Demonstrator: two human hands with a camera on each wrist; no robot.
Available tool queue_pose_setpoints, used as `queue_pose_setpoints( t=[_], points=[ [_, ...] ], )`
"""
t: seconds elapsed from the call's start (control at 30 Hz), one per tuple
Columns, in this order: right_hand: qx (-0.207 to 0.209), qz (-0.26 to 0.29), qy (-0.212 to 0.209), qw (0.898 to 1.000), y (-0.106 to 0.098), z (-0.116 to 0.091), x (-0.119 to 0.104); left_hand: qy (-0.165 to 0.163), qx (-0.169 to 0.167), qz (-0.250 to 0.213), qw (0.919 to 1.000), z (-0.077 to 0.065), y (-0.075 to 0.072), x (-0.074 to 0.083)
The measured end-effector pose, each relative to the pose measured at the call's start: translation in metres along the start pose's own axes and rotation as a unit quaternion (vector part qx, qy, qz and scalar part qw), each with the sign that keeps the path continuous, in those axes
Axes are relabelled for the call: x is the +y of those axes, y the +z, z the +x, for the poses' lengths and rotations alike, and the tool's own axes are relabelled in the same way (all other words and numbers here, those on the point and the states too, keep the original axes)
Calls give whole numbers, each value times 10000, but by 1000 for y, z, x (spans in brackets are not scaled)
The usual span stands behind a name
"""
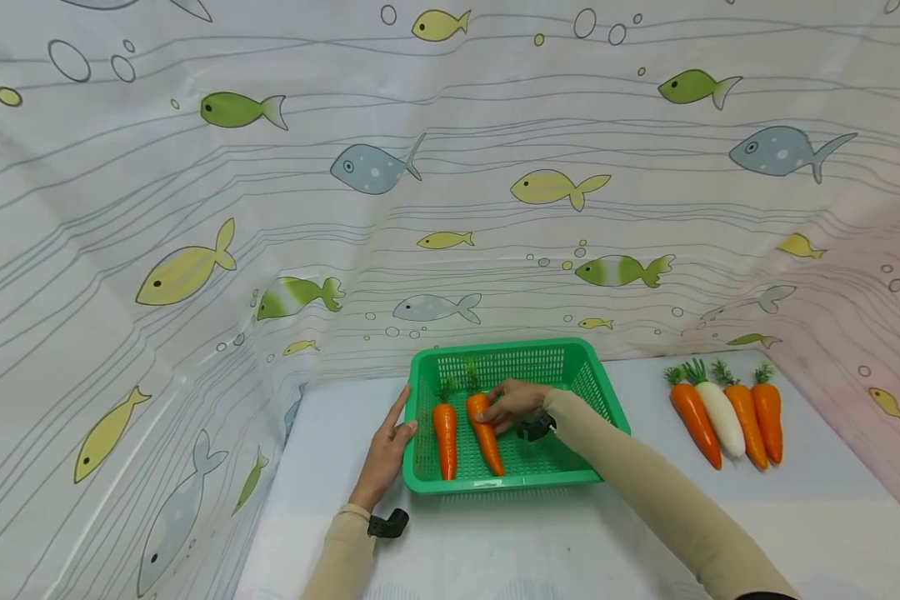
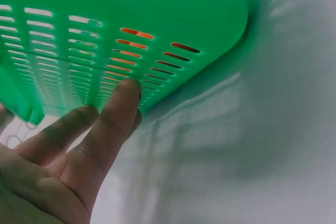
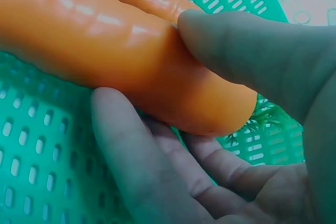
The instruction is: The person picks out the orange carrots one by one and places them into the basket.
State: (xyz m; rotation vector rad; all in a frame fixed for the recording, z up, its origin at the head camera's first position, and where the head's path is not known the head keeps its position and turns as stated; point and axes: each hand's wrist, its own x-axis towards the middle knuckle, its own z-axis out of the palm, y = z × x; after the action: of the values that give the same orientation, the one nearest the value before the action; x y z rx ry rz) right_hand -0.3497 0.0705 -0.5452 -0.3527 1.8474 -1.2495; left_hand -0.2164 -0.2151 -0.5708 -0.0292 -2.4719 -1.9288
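Observation:
A green slotted plastic basket [image 1: 510, 481] stands on the white table with two orange carrots inside. My right hand [image 1: 516, 402] grips the right-hand carrot [image 1: 484, 433] near its leafy top; in the right wrist view the thumb lies over the carrot [image 3: 100, 40] and the fingers curl along its other side. The other carrot [image 1: 445, 440] lies to its left, roughly parallel. My left hand [image 1: 385, 454] is at the basket's left side, its fingers fairly straight. In the left wrist view those fingertips [image 2: 126, 90] touch the slotted wall [image 2: 157, 3] from outside.
To the right of the basket, several vegetables lie side by side on the table [image 1: 645, 533]: an orange carrot [image 1: 696, 423], a white radish [image 1: 722, 418] and two more orange carrots [image 1: 768, 421]. A fish-patterned curtain [image 1: 450, 275] rises behind the table and along both sides.

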Motion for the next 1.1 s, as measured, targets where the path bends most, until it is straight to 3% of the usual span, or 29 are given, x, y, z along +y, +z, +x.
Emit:
queue_pose_setpoints(
  t=[0.67, 1.1],
  points=[
    [107, -468, 112, 9988, 15, 7, -4, -3, 22, 20, 10000, -2, 0, -2],
    [234, -884, 118, 9957, 30, -3, -19, 10, -18, -29, 10000, 0, -1, -2]
  ],
)
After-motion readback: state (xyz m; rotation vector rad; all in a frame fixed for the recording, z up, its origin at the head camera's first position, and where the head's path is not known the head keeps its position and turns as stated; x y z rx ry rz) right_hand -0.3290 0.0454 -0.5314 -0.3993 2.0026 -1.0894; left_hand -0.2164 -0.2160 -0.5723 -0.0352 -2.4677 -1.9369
